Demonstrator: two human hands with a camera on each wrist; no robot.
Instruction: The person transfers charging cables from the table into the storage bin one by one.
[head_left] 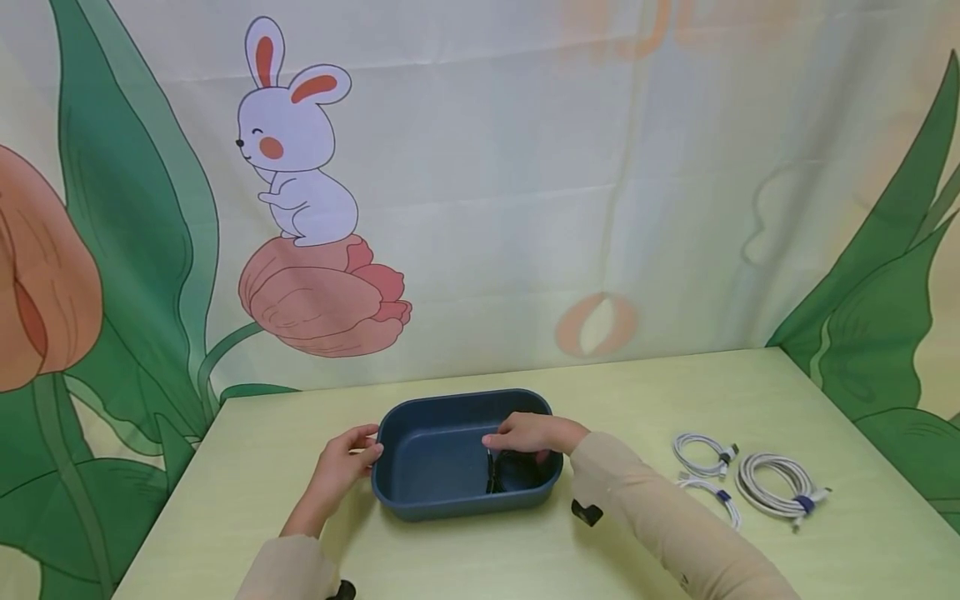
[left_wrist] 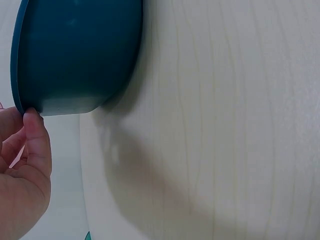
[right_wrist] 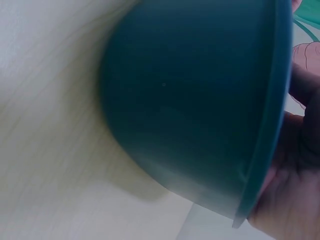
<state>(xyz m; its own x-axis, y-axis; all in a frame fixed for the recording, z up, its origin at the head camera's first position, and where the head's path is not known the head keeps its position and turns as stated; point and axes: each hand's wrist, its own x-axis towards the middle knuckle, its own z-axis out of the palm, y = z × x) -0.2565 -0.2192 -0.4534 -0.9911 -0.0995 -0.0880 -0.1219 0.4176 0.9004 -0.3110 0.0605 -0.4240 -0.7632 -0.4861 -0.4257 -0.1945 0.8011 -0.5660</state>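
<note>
Black cable hangs coiled inside the dark blue tub on the worktop, pinched by the right hand reaching over the rim, while the left hand touches the tub's left edge with loosely bent fingers.

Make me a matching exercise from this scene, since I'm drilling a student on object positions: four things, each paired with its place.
Things:
1. left hand
2. right hand
3. black cable
4. white cables

Places:
A. lying inside the bin
B. on the table, to the right of the bin
C. touching the bin's left rim
D. reaching over the bin's interior

The bin is dark blue.

Pairs: 1-C, 2-D, 3-A, 4-B
</note>
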